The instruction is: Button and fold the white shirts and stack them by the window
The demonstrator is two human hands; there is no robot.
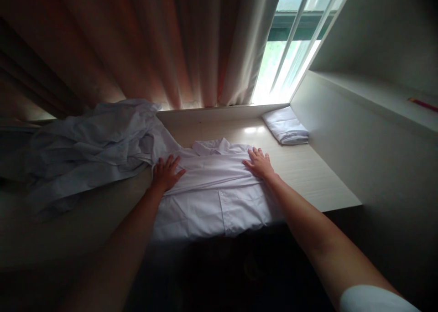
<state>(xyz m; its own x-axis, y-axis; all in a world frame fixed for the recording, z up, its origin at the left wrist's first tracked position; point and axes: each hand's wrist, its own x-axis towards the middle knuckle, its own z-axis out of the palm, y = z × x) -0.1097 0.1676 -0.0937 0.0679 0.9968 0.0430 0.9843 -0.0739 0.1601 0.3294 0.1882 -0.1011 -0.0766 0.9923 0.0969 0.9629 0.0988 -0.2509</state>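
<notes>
A white collared shirt lies flat on a pale wooden tabletop, its collar toward the window and its lower part hanging over the near edge. My left hand rests palm down on the shirt's left edge, fingers spread. My right hand lies flat on the shirt's right side, fingers stretched out. Neither hand grips anything.
A heap of crumpled white garments covers the table's left part. A folded white garment sits at the back right by the window. Curtains hang behind. A white wall with a shelf stands on the right.
</notes>
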